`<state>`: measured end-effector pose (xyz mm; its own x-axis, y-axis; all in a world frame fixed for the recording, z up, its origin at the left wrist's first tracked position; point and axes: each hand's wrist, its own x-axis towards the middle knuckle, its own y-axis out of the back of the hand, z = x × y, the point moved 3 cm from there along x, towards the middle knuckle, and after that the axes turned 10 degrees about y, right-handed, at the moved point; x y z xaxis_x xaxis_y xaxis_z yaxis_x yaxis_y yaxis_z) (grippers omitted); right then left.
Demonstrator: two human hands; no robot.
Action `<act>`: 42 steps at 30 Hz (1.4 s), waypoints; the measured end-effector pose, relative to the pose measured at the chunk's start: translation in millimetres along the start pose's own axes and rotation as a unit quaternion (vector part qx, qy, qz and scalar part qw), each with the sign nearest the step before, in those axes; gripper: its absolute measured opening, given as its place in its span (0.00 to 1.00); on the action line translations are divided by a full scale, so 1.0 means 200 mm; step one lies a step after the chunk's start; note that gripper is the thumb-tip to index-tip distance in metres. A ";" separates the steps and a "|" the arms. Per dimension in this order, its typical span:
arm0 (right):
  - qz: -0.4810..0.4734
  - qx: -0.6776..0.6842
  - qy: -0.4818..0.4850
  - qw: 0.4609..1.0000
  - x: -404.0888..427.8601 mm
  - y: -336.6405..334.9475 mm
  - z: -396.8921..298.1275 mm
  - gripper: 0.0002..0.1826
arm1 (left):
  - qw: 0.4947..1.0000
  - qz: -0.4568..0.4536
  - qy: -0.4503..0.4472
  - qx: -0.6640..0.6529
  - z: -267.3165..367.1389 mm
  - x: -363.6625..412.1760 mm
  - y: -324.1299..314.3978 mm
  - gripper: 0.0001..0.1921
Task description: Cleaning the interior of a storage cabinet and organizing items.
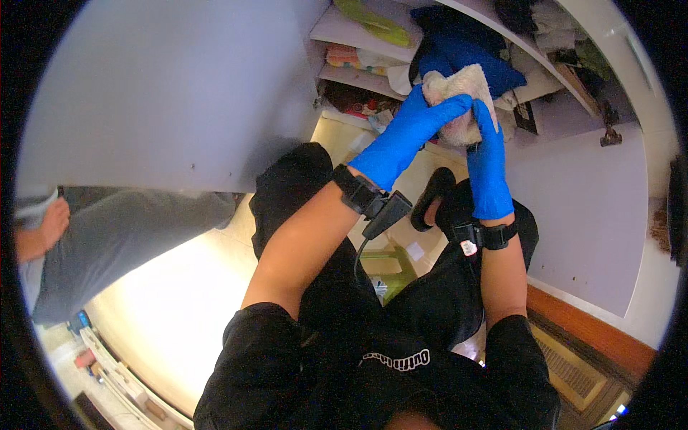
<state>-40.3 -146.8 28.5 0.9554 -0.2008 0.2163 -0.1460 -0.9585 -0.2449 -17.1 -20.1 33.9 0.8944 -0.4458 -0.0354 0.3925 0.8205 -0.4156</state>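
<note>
A pale fluffy cloth [462, 88], perhaps a towel or sock-like fabric, is bunched up between my two hands before an open cabinet. My left hand [424, 121], in a blue glove, grips its left side with the thumb laid across the front. From the right, my right hand [488, 145], gloved the same way, pinches the cloth's right side. Just behind the cloth, dark blue fabric [467, 51] hangs over the shelves. Both my wrists carry black strapped devices; a cable runs from the one on the left wrist [365, 196].
Cabinet shelves [360, 40] hold folded textiles [355, 58] and a yellow-green item [376, 24]. Open doors stand at left [161, 97] and right [580, 215]. A green plastic stool [395, 263] is beneath me. Another person's hand [54, 220] and grey-trousered leg [134, 231] show at left.
</note>
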 end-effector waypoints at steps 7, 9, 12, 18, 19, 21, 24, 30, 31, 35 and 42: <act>-0.024 -0.018 -0.042 0.999 0.00 0.04 0.00 0.22 | 0.998 0.063 -0.024 0.008 0.12 -0.10 0.01 0.23; -0.053 -0.026 -0.008 0.998 0.00 0.01 -0.02 0.26 | 0.999 0.038 -0.023 -0.005 0.11 -0.07 0.04 0.24; -0.048 -0.036 0.052 0.997 -0.03 0.02 -0.04 0.29 | 0.999 0.004 -0.050 -0.003 0.12 -0.10 0.04 0.20; -0.106 0.072 -0.081 0.988 -0.10 0.05 -0.06 0.29 | 0.999 -0.037 -0.028 0.025 0.05 -0.10 0.03 0.22; -0.132 0.005 -0.032 0.991 -0.09 0.00 -0.08 0.30 | 0.996 0.016 -0.045 0.072 0.03 -0.12 0.07 0.23; -0.111 -0.067 0.019 0.991 -0.07 -0.05 -0.09 0.27 | 0.986 0.110 -0.059 0.114 0.00 -0.15 0.14 0.26; -0.044 -0.204 0.135 0.969 -0.03 -0.01 -0.07 0.24 | 0.986 0.150 -0.020 0.066 0.01 -0.20 0.15 0.28; -0.061 -0.193 0.161 0.966 0.00 0.02 -0.01 0.23 | 0.996 0.044 -0.021 0.080 -0.03 -0.13 0.06 0.32; -0.097 -0.180 0.118 0.972 -0.04 -0.01 0.00 0.23 | 0.991 0.059 -0.047 0.109 -0.05 -0.14 0.07 0.32; -0.219 -0.101 0.005 0.971 -0.10 -0.09 -0.05 0.27 | 0.997 0.062 0.035 0.017 0.00 -0.16 0.00 0.26; -0.241 0.151 -0.023 0.958 -0.01 -0.08 -0.05 0.35 | 0.957 0.259 -0.112 0.070 0.13 0.00 0.19 0.25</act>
<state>-42.5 -133.1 41.2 0.9043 0.2668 0.3331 0.3900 -0.8336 -0.3911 2.6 21.1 41.2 0.9941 0.1082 -0.0021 -0.1048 0.9577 -0.2680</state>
